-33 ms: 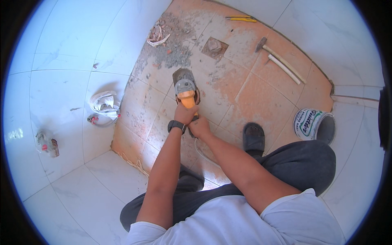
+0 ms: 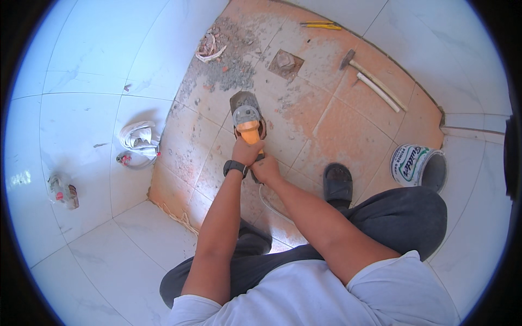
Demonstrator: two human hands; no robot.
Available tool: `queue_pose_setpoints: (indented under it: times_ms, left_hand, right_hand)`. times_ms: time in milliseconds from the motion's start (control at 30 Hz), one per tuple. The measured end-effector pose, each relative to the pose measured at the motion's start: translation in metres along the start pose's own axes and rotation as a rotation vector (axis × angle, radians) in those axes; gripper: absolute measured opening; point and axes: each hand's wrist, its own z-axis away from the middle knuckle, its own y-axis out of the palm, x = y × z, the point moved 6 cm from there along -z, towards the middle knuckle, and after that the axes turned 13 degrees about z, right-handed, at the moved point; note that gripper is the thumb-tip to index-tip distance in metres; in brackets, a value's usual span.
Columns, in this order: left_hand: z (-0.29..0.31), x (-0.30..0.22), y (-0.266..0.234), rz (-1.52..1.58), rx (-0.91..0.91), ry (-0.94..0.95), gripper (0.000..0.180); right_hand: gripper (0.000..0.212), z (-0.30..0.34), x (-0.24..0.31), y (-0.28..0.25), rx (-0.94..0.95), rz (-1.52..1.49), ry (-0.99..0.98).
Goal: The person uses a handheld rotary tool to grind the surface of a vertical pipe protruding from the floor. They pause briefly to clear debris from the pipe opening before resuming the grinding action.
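Note:
Both my hands are wrapped round an orange angle grinder (image 2: 249,132) with a grey head. My left hand (image 2: 247,151), below a black wristband, is closed on the body just behind the head. Farther back, my right hand (image 2: 266,169) grips the dark rear end, where a pale cord (image 2: 266,202) runs off toward my legs. The grinder's head sits over the near part of an oblong hole (image 2: 243,99) cut in the dusty tiled floor (image 2: 293,127). The grinder's disc and the hole's near edge are mostly hidden under the tool.
Grey rubble (image 2: 231,68) lies beyond the hole, beside a square opening (image 2: 286,64). A hammer (image 2: 375,79), a white tube (image 2: 379,93) and a yellow utility knife (image 2: 325,25) lie at the far right. A bucket (image 2: 416,165) rests near my right knee. White cloth (image 2: 139,137) hangs at the left wall.

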Motion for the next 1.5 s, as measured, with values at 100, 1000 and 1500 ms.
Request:
queue_pose_setpoints:
  times_ms: [100, 1000, 1500]
  left_hand:
    - [-0.009, 0.005, 0.002, -0.040, 0.005, -0.020, 0.054]
    - [0.007, -0.002, 0.001, 0.012, -0.015, 0.030, 0.049]
    - [0.001, -0.001, 0.000, -0.012, 0.016, -0.031, 0.071]
  right_hand:
    - [0.054, -0.007, 0.004, -0.003, -0.033, -0.017, -0.033]
    - [0.048, 0.009, 0.004, -0.007, -0.074, -0.003, -0.066]
    - [0.044, 0.009, 0.008, -0.010, -0.022, -0.075, -0.067]
